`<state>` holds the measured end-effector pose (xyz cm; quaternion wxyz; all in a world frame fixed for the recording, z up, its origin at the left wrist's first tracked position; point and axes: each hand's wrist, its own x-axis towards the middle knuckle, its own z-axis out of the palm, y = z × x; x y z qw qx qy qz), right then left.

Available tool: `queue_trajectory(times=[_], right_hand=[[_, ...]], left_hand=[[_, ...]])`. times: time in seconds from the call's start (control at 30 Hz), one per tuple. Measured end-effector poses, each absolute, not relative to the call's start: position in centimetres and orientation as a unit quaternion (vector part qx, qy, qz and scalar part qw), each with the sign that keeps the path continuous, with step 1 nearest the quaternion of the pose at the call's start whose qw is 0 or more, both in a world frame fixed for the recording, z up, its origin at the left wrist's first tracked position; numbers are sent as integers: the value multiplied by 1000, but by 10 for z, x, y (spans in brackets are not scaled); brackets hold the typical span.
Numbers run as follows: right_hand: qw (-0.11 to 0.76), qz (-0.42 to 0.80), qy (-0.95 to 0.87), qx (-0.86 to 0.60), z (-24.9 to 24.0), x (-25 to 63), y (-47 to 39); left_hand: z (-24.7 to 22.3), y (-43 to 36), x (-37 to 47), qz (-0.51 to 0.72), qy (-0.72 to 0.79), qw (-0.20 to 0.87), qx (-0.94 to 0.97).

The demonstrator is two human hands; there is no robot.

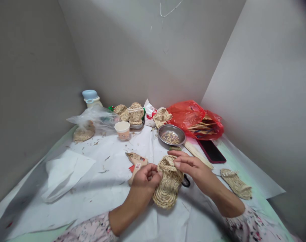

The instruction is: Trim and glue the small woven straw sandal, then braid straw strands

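A small woven straw slipper [167,188] is held tilted above the cloth, its rounded sole end toward me and its strap end away. My left hand [146,179] pinches its left edge between thumb and curled fingers. At the upper right edge of the slipper, my right hand [190,166] has its fingers stretched out, the thumb and fingertips against or just over the strap. Behind my left hand lies a beige glue gun [138,161], its handle partly covered. Black scissor handles [186,181] show just right of the slipper, the rest hidden.
A metal bowl [171,129] holds straw clippings. Behind are a red plastic bag [187,116] with straw, a paper cup [122,130] and more woven pieces [136,113]. To the right lie a phone [212,152] and another straw slipper [236,184]. White paper [67,174] is at left.
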<state>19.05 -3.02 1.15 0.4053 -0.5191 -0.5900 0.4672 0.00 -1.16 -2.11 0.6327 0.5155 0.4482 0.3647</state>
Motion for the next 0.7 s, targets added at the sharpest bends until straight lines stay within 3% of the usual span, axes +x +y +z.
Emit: queue_trajectory(times=[0.23,0.7], right_hand=[[447,495,-550,-502,-3,188,-27],[422,441,-571,-550,3,189,-27]], left_hand=[[-24,-10,0,353,451,636,517],[-23,-12,2,346,449,643,515]])
